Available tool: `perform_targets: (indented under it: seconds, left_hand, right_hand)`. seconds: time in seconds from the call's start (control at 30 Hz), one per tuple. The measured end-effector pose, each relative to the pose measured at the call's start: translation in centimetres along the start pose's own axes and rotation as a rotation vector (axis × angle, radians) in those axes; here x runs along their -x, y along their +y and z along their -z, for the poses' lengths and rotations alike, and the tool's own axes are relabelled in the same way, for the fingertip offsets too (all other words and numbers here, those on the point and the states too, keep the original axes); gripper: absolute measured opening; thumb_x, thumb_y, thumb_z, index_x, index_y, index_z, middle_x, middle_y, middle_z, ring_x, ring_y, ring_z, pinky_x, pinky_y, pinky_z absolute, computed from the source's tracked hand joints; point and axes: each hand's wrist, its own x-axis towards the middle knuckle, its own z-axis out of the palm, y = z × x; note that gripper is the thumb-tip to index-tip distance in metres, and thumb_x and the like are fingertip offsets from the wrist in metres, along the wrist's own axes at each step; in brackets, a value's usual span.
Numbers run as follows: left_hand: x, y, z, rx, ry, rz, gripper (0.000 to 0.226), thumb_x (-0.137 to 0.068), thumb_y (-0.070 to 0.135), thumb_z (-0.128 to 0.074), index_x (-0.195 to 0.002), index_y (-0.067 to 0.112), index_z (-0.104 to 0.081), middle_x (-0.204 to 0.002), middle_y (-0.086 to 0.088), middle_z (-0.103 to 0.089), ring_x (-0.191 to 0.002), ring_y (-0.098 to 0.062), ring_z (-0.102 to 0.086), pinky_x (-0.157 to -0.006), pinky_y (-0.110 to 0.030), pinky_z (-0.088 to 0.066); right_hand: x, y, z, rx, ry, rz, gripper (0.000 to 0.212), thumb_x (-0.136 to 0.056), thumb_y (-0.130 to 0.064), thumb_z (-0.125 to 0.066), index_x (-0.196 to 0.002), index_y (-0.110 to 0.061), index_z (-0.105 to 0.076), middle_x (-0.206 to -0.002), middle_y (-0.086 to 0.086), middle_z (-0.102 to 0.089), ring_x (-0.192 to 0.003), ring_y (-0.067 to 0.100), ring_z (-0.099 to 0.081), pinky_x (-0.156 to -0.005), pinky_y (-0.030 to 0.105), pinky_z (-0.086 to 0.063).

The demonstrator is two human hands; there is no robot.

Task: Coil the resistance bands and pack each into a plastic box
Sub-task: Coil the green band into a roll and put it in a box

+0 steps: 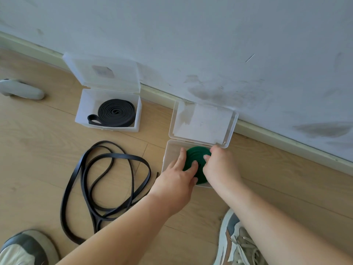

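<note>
Left grip [177, 180]: released, flat fingers press green band [196, 159].
Right grip [219, 169]: pinches it inside near box [171, 155].
Left: loose black band [107, 178] on floor [38, 150], black coil [114, 112] in far box [82, 111].

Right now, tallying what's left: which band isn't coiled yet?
The thin black band sprawled loose on the floor. The wider black band lies coiled in the left box; the green band is coiled in the right box.

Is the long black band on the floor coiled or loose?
Loose. The black band lies sprawled in wide, overlapping loops on the wooden floor, not wound up and not in any box.
</note>
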Motion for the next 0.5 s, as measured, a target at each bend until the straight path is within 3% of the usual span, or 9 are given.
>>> perform_targets:
  seconds: [0.07, 0.1, 0.2, 0.27, 0.4, 0.5]
  left_hand:
    - [0.4, 0.0, -0.5, -0.037, 0.028, -0.049, 0.053, -0.110, 0.036, -0.039, -0.161, 0.024, -0.029, -0.172, -0.006, 0.017, -0.158, -0.031, -0.007, -0.119, -0.047, -0.040]
    - [0.5, 0.0, -0.7, -0.068, 0.058, -0.085, 0.051, -0.109, 0.031, -0.042, -0.158, 0.022, -0.035, -0.172, -0.007, 0.014, -0.159, -0.032, -0.001, -0.118, -0.049, -0.041]
    - [0.9, -0.1, -0.9, -0.155, 0.080, -0.161, 0.042, -0.104, 0.018, -0.051, -0.146, 0.021, -0.055, -0.172, -0.016, -0.012, -0.160, -0.034, -0.006, -0.111, -0.048, -0.050]
    - [1.2, -0.1, -0.7, -0.164, 0.035, -0.159, 0.046, -0.107, 0.023, -0.045, -0.152, 0.028, -0.049, -0.173, -0.012, -0.013, -0.161, -0.028, 0.003, -0.120, -0.046, -0.041]
    - [1.4, 0.4, 0.4, -0.205, -0.023, -0.121, 0.050, -0.109, 0.032, -0.039, -0.159, 0.037, -0.034, -0.175, -0.004, 0.001, -0.161, -0.021, 0.012, -0.127, -0.042, -0.020]
    - [1.5, 0.6, 0.7, -0.232, -0.059, -0.107, 0.056, -0.107, 0.033, -0.044, -0.160, 0.038, -0.030, -0.175, -0.003, 0.005, -0.160, -0.021, 0.014, -0.128, -0.041, -0.011]
  right_hand:
    - [-0.5, -0.2, 0.4, 0.192, -0.029, 0.046, 0.015, -0.100, -0.012, -0.058, -0.085, -0.011, -0.057, -0.073, -0.002, -0.050, -0.078, 0.025, -0.064, -0.067, 0.038, -0.055]
    - [-0.6, -0.3, 0.6, 0.245, -0.043, 0.049, 0.014, -0.100, -0.013, -0.059, -0.086, -0.011, -0.059, -0.072, -0.001, -0.050, -0.077, 0.027, -0.065, -0.067, 0.039, -0.056]
    - [-1.3, 0.0, 0.9, 0.282, -0.050, 0.046, 0.030, -0.102, -0.019, -0.060, -0.073, -0.013, -0.053, -0.069, 0.000, -0.049, -0.072, 0.027, -0.063, -0.060, 0.033, -0.046]
    - [-2.0, 0.0, 1.2, 0.287, -0.056, 0.044, 0.040, -0.103, -0.024, -0.062, -0.066, -0.014, -0.048, -0.068, 0.001, -0.052, -0.068, 0.028, -0.062, -0.058, 0.031, -0.042]
    - [-1.5, -0.9, 2.7, 0.450, -0.046, 0.093, 0.041, -0.102, -0.033, -0.061, -0.068, -0.016, -0.046, -0.072, 0.002, -0.053, -0.066, 0.026, -0.060, -0.057, 0.033, -0.047]
    - [0.0, 0.1, 3.4, 0.359, 0.077, 0.265, 0.020, -0.102, -0.030, -0.061, -0.092, -0.014, -0.067, -0.090, 0.003, -0.064, -0.081, 0.026, -0.064, -0.067, 0.035, -0.053]
